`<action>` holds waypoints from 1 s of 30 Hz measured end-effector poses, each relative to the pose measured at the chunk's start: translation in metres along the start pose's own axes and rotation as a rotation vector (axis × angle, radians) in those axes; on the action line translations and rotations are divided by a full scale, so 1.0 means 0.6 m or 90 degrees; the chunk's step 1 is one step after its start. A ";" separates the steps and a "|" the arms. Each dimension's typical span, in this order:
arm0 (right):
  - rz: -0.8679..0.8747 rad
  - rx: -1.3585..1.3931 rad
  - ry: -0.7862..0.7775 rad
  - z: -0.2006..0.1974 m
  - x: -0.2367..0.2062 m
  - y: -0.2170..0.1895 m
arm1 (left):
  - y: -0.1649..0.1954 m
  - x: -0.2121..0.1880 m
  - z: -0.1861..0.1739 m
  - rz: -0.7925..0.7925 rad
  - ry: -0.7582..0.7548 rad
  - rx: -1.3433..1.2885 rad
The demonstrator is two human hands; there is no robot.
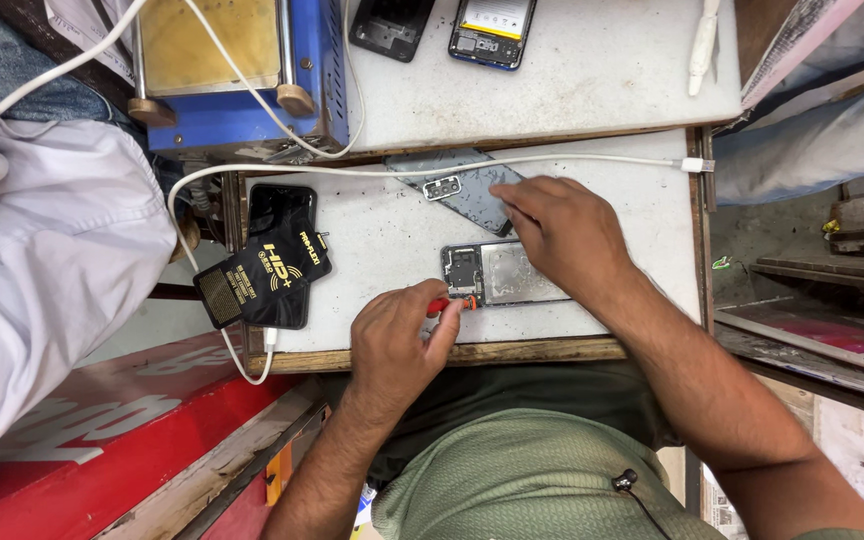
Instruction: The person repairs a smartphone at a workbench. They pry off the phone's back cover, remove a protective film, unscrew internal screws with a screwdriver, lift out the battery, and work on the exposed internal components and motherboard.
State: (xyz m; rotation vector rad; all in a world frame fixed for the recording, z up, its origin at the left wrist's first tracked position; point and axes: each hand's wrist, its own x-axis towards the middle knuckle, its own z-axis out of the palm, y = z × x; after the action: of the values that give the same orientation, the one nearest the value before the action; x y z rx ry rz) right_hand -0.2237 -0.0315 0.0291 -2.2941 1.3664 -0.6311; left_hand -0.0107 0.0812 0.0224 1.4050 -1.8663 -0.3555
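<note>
Left hand [392, 335] is closed around a small red-handled tool [439, 305], whose tip meets the lower left corner of the opened phone [497, 273]. That phone lies with its back removed near the front edge of the white work board [382, 235]. At 9 o'clock from it rests a black packet [257, 280] on top of a dark phone [280, 207]. At 12 o'clock from the opened phone lies a grey back cover [462, 190], tilted, with a white cable [572, 160] running above it. Right hand [557, 235] rests flat over the right part of the opened phone, fingers bent and pressing down, holding it in place; its fingertips reach to the grey cover.
</note>
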 end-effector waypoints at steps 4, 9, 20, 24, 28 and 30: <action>0.033 0.074 -0.034 0.000 -0.039 0.005 | 0.005 0.008 -0.005 0.011 -0.021 0.010; 0.014 0.114 -0.042 0.007 -0.095 0.021 | 0.029 0.023 -0.025 0.108 -0.124 -0.022; -0.058 0.076 -0.069 0.052 -0.119 -0.001 | 0.044 0.040 -0.017 0.141 -0.201 -0.010; -0.006 0.082 -0.100 0.046 -0.118 -0.010 | 0.039 0.041 -0.015 -0.024 -0.235 0.073; 0.277 0.536 -0.138 0.029 -0.119 -0.014 | 0.037 0.039 -0.021 0.099 -0.177 -0.047; 0.342 0.894 -0.147 0.015 -0.114 -0.005 | 0.037 0.041 -0.024 0.067 -0.203 0.007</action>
State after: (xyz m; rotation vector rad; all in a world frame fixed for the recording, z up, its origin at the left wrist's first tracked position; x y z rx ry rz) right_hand -0.2455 0.0314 0.0114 -0.8087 0.8435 -0.7374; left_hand -0.0186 0.0694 0.0556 1.3093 -2.1914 -0.5427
